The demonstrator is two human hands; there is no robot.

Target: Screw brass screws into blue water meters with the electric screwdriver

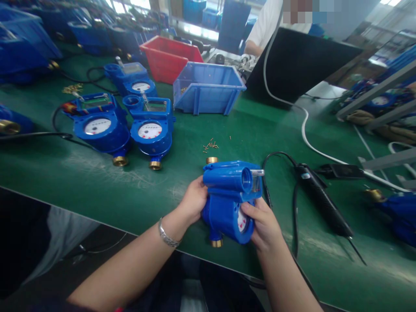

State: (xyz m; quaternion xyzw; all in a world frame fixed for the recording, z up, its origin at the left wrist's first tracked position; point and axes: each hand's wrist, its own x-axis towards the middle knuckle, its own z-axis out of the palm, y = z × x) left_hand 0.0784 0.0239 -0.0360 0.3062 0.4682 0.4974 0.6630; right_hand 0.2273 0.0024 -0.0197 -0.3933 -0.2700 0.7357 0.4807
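Observation:
Between my two hands is a blue water meter (224, 212) with brass threaded ends, tipped on its side so its white dial faces right. My left hand (194, 201) grips the back of its body, the fingertips hidden behind it. On the other side my right hand (264, 221) is closed round the dial end, thumb near the dial. Just beyond the meter, several small brass screws (211, 145) lie loose on the green table (156, 190). To the right rests a black electric screwdriver (325, 201), its bit pointing toward the near edge.
Two blue meters (151, 130) stand left of the screws, with another behind. A light blue bin (208, 93) and a red bin (169, 56) sit farther back. A white cable (305, 125) crosses the right side. Another person's arm (255, 47) shows beyond a black panel (302, 60).

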